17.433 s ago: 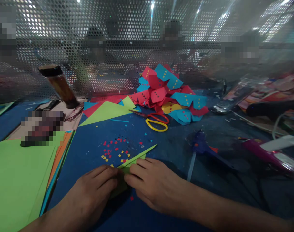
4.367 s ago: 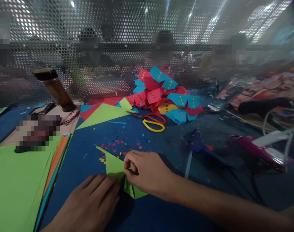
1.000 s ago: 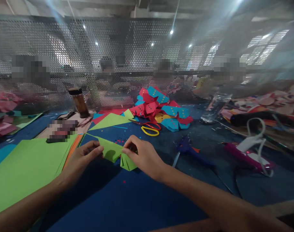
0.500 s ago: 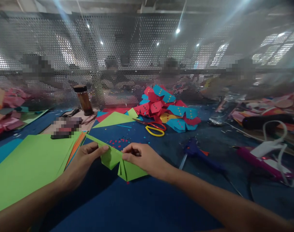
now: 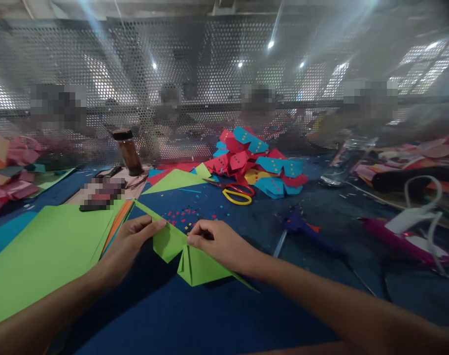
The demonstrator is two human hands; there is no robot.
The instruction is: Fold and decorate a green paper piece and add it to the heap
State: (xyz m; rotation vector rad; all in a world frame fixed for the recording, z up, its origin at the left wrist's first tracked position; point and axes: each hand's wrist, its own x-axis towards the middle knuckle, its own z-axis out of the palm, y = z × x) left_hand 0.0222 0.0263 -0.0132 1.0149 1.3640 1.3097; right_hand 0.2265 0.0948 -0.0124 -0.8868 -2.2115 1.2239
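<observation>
A folded piece of light green paper (image 5: 206, 268) hangs between both hands above the blue tabletop. My left hand (image 5: 132, 242) pinches its upper edge on the left, thumb on the near side. Near the middle of that same edge, my right hand (image 5: 219, 242) grips it between thumb and curled fingers. Below, the paper has a notch and several creased flaps; part of it is hidden behind the right hand. To the left of my left hand lies a stack of light green sheets (image 5: 50, 246) with orange sheets under its right edge.
Scissors (image 5: 239, 195) with red and yellow handles lie before a pile of red and blue folded paper (image 5: 242, 158). At right are a blue glue gun (image 5: 305, 234) and a magenta one (image 5: 397, 241). A dark-lidded jar (image 5: 129, 153) stands back left. Behind runs a perforated screen (image 5: 194, 54).
The green paper has tilted a little, its lower flaps dropping and a corner now showing below my right wrist. Both hands keep nearly the same place and grip.
</observation>
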